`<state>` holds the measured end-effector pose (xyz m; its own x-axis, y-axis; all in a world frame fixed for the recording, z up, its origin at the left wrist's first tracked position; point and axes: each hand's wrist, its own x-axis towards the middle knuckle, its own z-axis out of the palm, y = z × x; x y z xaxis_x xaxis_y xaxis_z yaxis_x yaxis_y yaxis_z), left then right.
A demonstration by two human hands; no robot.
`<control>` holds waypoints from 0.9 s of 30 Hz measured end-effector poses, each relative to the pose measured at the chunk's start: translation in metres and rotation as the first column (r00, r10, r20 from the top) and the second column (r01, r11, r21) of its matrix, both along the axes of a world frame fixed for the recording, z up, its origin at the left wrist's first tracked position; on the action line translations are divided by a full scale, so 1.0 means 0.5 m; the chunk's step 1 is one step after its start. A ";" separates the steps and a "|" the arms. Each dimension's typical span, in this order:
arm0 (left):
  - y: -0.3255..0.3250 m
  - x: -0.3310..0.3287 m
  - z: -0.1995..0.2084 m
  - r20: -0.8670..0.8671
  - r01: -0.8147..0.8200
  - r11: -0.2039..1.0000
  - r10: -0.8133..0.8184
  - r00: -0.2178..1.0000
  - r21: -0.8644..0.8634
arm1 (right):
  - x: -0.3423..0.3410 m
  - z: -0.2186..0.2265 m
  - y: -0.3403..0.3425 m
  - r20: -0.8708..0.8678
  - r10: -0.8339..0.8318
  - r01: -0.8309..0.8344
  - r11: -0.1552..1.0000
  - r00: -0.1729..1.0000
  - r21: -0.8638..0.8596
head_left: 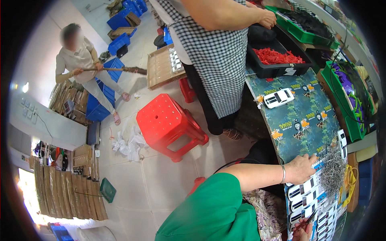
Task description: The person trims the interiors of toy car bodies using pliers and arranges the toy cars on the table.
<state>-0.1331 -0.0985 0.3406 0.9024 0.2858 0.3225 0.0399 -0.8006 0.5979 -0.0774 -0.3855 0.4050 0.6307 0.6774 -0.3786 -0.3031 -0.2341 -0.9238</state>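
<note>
My left hand [299, 168], a bracelet at its wrist, rests over the near part of the table beside a heap of thin metal screws or pins [331, 168]. Its fingers are bent together; whatever they pinch is too small to make out. Below it, at the lower edge, my right hand [301, 232] is closed around a slim dark tool [311, 217] whose exact kind does not show. Rows of white toy cars [307, 186] with dark windows lie next to both hands. One more white toy car [279, 98] sits apart on the printed table cover [299, 132].
A co-worker in a checkered apron [217, 60] stands beside a black bin of red pieces [277, 57]. Green trays [348, 100] line the table's far side. A red stool [169, 120] stands on the floor; another person [80, 64] holds a broom [108, 69].
</note>
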 end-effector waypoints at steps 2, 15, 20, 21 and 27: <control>0.007 -0.003 0.007 -0.110 -0.098 0.995 0.102 0.989 0.034 | 0.017 -0.022 -0.028 0.034 0.052 -0.053 0.998 0.998 0.032; 0.057 -0.010 0.026 0.328 0.308 0.273 0.033 0.944 -0.912 | 0.034 0.006 -0.002 0.276 0.061 -0.034 0.994 0.959 -0.102; 0.012 0.007 0.036 0.556 0.580 -0.388 0.185 0.810 -0.716 | 0.023 0.020 0.006 0.349 0.065 -0.046 0.997 0.935 -0.064; 0.001 0.015 0.033 0.524 0.540 -0.432 0.167 0.835 -0.723 | 0.026 0.016 -0.011 0.302 0.013 0.001 0.999 0.953 -0.044; -0.003 -0.023 -0.026 0.366 0.405 -0.382 0.172 0.914 -0.831 | 0.067 0.003 -0.001 0.567 0.189 0.126 0.874 0.802 -0.469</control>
